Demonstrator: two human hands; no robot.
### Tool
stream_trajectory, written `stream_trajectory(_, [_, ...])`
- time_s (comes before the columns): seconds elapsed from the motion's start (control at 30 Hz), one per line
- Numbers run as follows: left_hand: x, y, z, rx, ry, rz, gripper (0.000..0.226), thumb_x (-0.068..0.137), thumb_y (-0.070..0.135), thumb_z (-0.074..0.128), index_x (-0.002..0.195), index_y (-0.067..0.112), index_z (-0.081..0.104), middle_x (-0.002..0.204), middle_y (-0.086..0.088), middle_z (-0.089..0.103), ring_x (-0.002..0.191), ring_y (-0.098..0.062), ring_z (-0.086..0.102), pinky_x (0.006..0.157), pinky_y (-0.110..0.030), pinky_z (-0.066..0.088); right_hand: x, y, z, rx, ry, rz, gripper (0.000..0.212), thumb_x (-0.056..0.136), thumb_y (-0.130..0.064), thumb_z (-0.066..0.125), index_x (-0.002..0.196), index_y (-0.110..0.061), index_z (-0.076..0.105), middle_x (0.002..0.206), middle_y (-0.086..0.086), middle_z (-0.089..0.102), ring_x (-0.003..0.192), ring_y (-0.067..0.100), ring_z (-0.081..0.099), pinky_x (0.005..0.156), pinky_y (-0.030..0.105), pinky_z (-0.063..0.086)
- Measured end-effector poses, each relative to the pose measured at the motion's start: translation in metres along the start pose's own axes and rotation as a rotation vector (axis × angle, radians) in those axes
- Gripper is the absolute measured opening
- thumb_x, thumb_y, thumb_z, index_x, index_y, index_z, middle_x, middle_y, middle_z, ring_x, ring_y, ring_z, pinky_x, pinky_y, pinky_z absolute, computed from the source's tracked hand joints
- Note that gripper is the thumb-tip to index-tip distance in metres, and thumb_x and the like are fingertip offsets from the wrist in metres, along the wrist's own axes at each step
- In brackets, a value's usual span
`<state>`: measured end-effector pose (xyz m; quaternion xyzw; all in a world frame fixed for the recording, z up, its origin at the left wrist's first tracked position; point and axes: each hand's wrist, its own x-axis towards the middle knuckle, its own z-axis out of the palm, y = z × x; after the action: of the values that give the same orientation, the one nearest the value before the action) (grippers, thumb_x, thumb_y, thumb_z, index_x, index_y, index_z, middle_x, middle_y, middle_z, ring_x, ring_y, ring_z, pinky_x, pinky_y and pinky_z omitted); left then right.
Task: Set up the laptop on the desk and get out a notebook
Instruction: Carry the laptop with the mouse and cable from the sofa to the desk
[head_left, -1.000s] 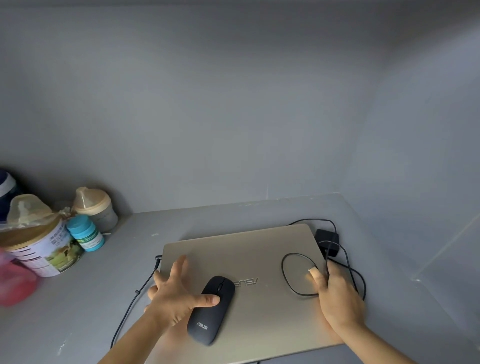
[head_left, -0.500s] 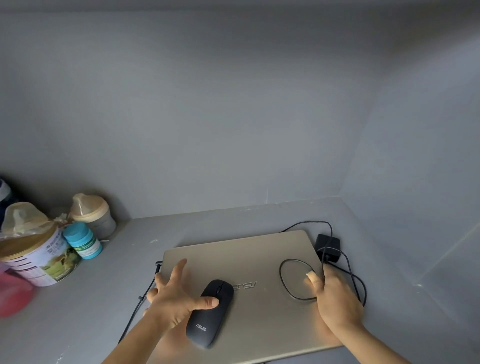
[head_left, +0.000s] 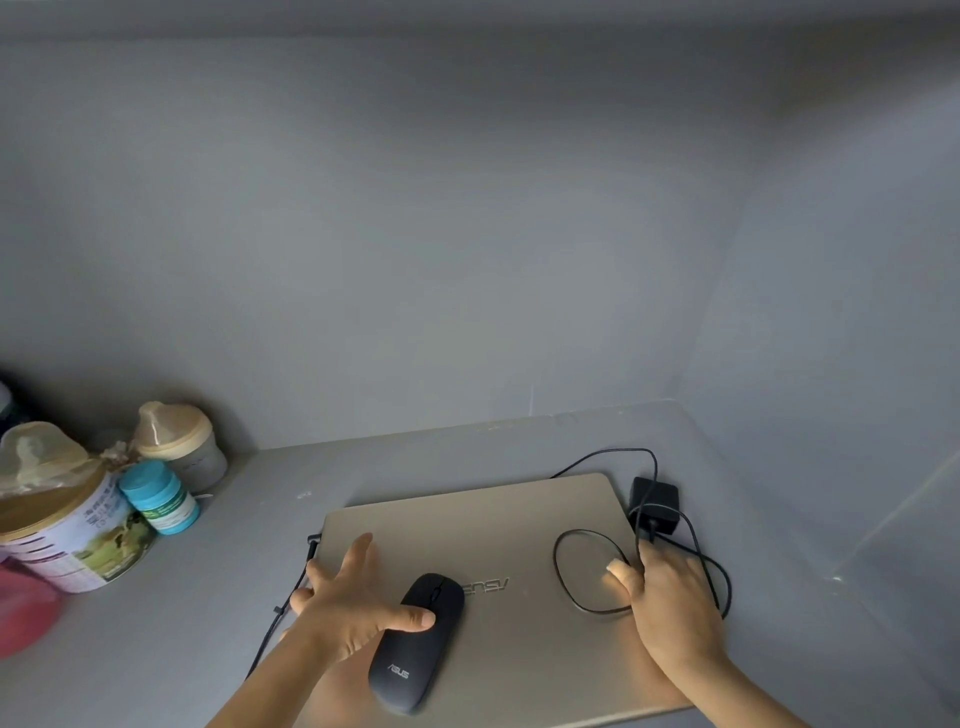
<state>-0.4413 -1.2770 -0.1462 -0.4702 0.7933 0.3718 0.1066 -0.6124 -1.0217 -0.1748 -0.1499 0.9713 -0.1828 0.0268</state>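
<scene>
The closed laptop (head_left: 483, 587) lay lower centre on the desk (head_left: 218, 587). The left hand (head_left: 348, 603) had its fingers spread, thumb touching the mouse (head_left: 415, 642). The right hand (head_left: 670, 597) gripped the laptop's right edge over the cable (head_left: 566, 582); bare desk showed lower left.

The laptop's (head_left: 519, 530) near edge runs out past the bottom of the picture, and both forearms are cut there too. The right hand (head_left: 670, 597) covers the lid's right edge, so its fingertips cannot be made out. The pink thing (head_left: 23, 610) at the left edge is cropped and blurred. Print on the tin (head_left: 72, 540) is too small to read.
</scene>
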Motion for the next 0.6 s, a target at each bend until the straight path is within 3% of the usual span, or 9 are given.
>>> stream_trajectory(0.23, [0.000, -0.002, 0.001, 0.032, -0.007, -0.029, 0.135, 0.027, 0.071, 0.073, 0.141, 0.049, 0.005, 0.153, -0.014, 0.006, 0.137, -0.038, 0.008, 0.113, -0.055, 0.019, 0.005, 0.009, -0.016, 0.050, -0.029, 0.014, 0.023, 0.087, -0.039, 0.059, 0.088, -0.016, 0.058, 0.081, 0.000, 0.067, 0.084, 0.027, 0.063, 0.057, 0.033, 0.042])
stream_trajectory(0.33, [0.003, -0.004, 0.004, 0.059, 0.008, -0.018, 0.131, 0.028, 0.077, 0.069, 0.139, 0.048, 0.007, 0.152, -0.013, 0.012, 0.138, -0.036, 0.010, 0.112, -0.056, 0.019, 0.010, 0.016, -0.027, 0.079, -0.021, 0.061, 0.026, 0.085, -0.027, 0.060, 0.065, -0.020, 0.046, 0.059, -0.007, 0.051, 0.066, 0.025, 0.050, 0.049, 0.029, 0.035])
stream_trajectory(0.47, [-0.001, -0.007, 0.007, 0.003, 0.047, -0.021, 0.123, 0.039, 0.071, 0.074, 0.142, 0.046, 0.011, 0.150, -0.009, 0.010, 0.141, -0.034, 0.007, 0.116, -0.053, 0.014, 0.025, 0.034, -0.037, 0.058, -0.038, 0.129, 0.040, 0.086, -0.016, 0.059, 0.057, -0.016, 0.031, 0.050, 0.000, 0.039, 0.058, 0.032, 0.040, 0.049, 0.031, 0.032])
stream_trajectory(0.6, [0.008, -0.010, 0.010, 0.067, 0.046, -0.092, 0.144, 0.014, 0.085, 0.065, 0.142, 0.049, 0.009, 0.154, -0.004, 0.014, 0.144, -0.026, 0.004, 0.114, -0.053, 0.019, 0.030, 0.048, -0.042, 0.011, -0.033, 0.146, 0.040, 0.087, -0.010, 0.056, 0.059, -0.013, 0.029, 0.049, 0.004, 0.035, 0.058, 0.035, 0.033, 0.046, 0.031, 0.025])
